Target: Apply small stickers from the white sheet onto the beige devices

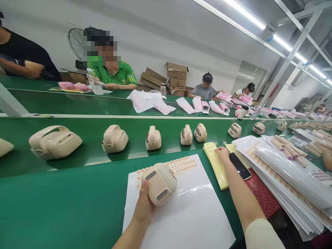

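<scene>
My left hand (144, 204) is closed around a beige rounded plastic device (159, 183), tilted so that two grey oval pads on its flat side show. It is held above a white sheet (186, 214) with rows of small round orange-and-white stickers (183, 165) along its top. To the right, my right hand (222, 154) pinches at the upper end of a stack of yellow paper strips (218, 173); its fingertips are partly hidden. A black phone (240, 166) lies just beside my right forearm.
Several similar beige devices (114, 138) stand in a row on the green conveyor belt (88, 138). Stacked white sheets (285, 193) and a clear plastic bag (287, 173) lie at the right. Across the belt, co-workers sit near white bags (145, 102) and a plastic bottle (90, 77).
</scene>
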{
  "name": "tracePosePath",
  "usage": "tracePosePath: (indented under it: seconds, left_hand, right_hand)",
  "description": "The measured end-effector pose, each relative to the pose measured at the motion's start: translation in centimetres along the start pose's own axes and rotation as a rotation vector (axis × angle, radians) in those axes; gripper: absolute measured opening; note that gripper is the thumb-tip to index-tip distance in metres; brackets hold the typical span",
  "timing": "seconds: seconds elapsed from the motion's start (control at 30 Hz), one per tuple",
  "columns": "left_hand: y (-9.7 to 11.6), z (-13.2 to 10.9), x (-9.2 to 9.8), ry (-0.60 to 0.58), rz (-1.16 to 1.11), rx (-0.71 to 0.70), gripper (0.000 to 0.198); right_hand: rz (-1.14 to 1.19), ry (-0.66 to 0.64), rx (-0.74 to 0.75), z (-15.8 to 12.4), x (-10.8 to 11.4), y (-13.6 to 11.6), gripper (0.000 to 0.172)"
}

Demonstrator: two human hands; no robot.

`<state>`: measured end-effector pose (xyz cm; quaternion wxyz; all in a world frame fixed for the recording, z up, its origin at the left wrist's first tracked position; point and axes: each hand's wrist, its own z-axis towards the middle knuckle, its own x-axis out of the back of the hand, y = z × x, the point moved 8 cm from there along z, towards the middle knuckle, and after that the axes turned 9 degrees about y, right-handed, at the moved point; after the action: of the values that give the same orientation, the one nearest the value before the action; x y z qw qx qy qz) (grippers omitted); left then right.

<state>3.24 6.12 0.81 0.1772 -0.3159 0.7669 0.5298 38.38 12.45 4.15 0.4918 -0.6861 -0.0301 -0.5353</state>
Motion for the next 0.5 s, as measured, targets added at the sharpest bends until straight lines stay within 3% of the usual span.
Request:
tracePosePath:
  seconds: [0.13, 0.5]
  left_hand:
    - [-0.5, 0.5, 0.5, -0.018, 0.087, 0.008, 0.072]
    - [0.0, 0.6, 0.1, 0.004, 0.093, -0.057, 0.070]
  right_hand:
    - [0.040, -0.049, -0.075, 0.8, -0.3, 0.6, 0.026]
    - [0.018, -0.035, -0.117, 1.7, -0.4, 1.2, 0.024]
